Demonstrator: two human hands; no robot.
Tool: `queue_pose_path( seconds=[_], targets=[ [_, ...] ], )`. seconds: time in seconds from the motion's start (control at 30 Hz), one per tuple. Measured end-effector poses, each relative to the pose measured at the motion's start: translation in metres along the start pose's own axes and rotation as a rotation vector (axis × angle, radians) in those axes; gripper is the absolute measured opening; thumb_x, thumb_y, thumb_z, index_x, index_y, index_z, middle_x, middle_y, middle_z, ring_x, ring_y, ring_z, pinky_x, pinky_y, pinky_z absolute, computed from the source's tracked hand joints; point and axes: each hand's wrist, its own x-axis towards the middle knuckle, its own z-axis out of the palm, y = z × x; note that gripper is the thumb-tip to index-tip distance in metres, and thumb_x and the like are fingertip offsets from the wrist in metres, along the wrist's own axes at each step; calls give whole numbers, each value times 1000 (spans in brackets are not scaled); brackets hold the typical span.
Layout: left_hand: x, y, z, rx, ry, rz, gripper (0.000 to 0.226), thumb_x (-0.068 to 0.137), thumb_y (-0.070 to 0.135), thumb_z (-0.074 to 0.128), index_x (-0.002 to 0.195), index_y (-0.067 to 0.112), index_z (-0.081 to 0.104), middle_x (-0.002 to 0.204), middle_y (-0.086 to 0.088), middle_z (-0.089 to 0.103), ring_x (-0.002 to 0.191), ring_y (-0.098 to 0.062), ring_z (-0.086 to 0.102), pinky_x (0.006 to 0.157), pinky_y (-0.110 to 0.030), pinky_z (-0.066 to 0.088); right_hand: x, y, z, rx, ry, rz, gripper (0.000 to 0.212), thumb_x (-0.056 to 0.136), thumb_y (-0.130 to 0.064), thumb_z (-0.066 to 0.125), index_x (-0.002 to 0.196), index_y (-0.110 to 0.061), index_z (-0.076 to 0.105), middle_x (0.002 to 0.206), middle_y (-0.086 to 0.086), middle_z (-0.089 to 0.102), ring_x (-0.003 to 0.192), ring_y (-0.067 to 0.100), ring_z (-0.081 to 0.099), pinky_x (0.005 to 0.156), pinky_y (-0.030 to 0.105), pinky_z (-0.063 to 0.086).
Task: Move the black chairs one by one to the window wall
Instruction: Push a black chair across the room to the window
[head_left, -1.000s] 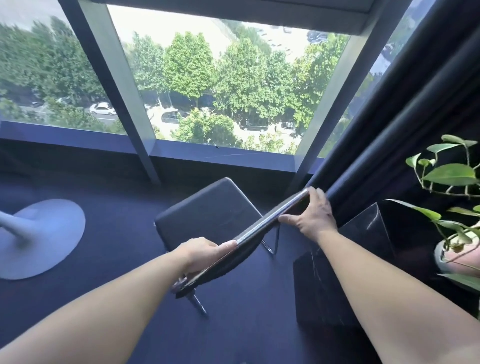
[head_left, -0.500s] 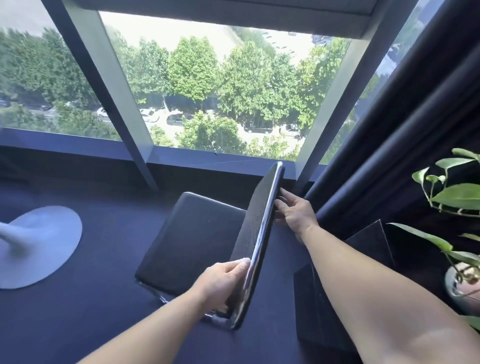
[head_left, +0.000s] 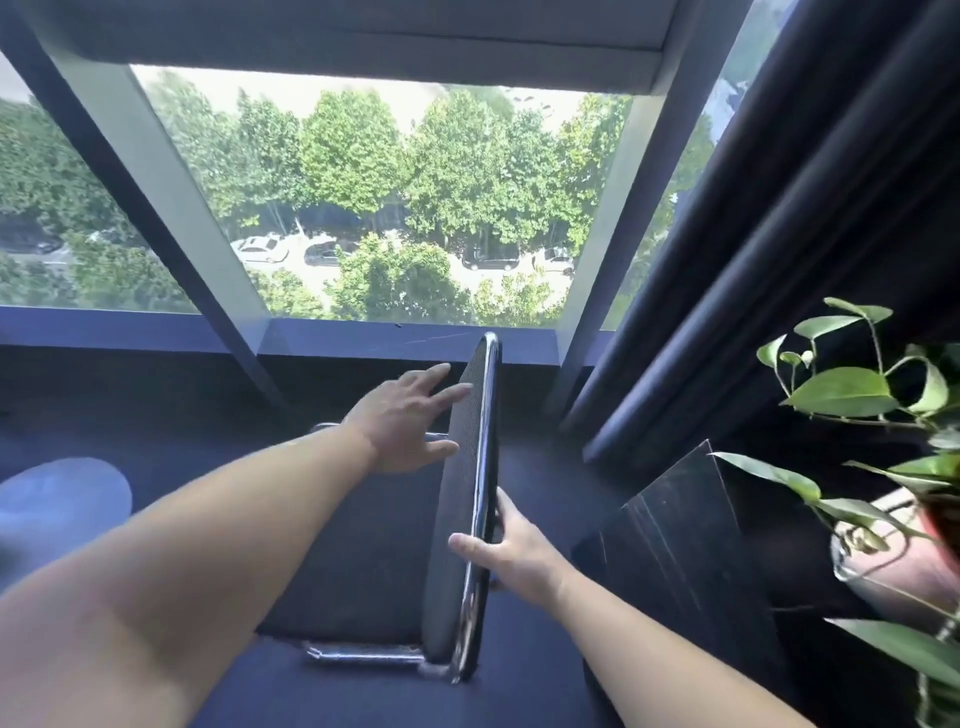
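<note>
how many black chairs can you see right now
1. The black chair stands on the dark floor just below the window, its backrest edge-on. The right hand grips the backrest; the left hand is open beside it. Others may be out of view.

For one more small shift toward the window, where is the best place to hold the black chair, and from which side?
Probably the chrome-edged backrest, from above, a hand near each end. It stands upright and thin, so fingers wrap it easily. The right hand already clasps it; the left hand is open beside the far end.
</note>
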Motion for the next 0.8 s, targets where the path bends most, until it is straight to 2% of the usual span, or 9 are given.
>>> queue_pose_path(
  seconds=[0.07,0.1,0.17,0.3,0.4,0.5,0.6,0.67,0.8],
  targets=[
    [31,4,-13,216,-21,207,85,90,62,53,157,42,4,168,0,-3,153,-21,5,123,-41,17,-4,0,4,-37,27,-34,73,78,-38,83,135,-48,40,116,-25,66,103,-6,64,87,17,53],
    [46,7,-15,293,-50,283,85,90,61,54,157,42,5,168,0,-3,153,-21,2,123,-42,14,-5,0,6,-52,39,-40,71,77,-35,84,130,-52,40,113,-26,66,99,-9,64,85,14,50],
    [67,11,-19,371,-112,371,79,91,61,55,156,42,15,168,1,5,154,-20,1,124,-44,12,-5,-2,8,-60,60,-17,66,74,-35,84,120,-58,41,102,-22,69,89,-3,67,78,17,50],
    [93,8,-22,394,-115,409,71,85,73,54,148,43,37,163,6,24,153,-17,9,120,-47,22,0,-4,9,-42,54,-8,70,72,-31,81,132,-47,47,90,-15,69,81,6,67,77,24,55],
    [101,-1,-24,380,-95,410,73,78,79,55,141,43,47,153,12,40,149,-15,20,112,-46,32,5,-10,5,-70,52,-5,62,73,-24,77,127,-42,53,79,-13,64,72,6,61,76,24,55],
    [110,-11,-26,336,-85,374,71,78,78,55,139,42,49,151,13,42,148,-14,22,110,-43,35,13,-22,-6,-124,60,15,52,73,-22,75,119,-39,57,76,-7,61,67,8,58,65,26,54],
    [117,-21,-31,321,-88,298,73,80,79,52,142,40,47,152,12,40,148,-14,22,112,-43,34,29,-36,-27,-202,65,36,54,71,-24,77,118,-41,59,89,1,70,72,10,62,67,32,58],
    [122,-30,-34,307,-106,224,76,80,80,50,144,40,45,153,11,40,149,-16,23,116,-44,31,42,-47,-41,-284,84,25,56,68,-25,77,119,-40,61,96,-2,74,78,12,67,76,34,60],
    [128,-58,-38,244,-123,68,75,82,81,45,144,39,44,154,8,40,148,-19,25,118,-47,28,63,-71,-69,-543,235,64,48,70,-34,70,118,-40,64,101,-11,72,90,15,68,76,28,56]
  ],
)
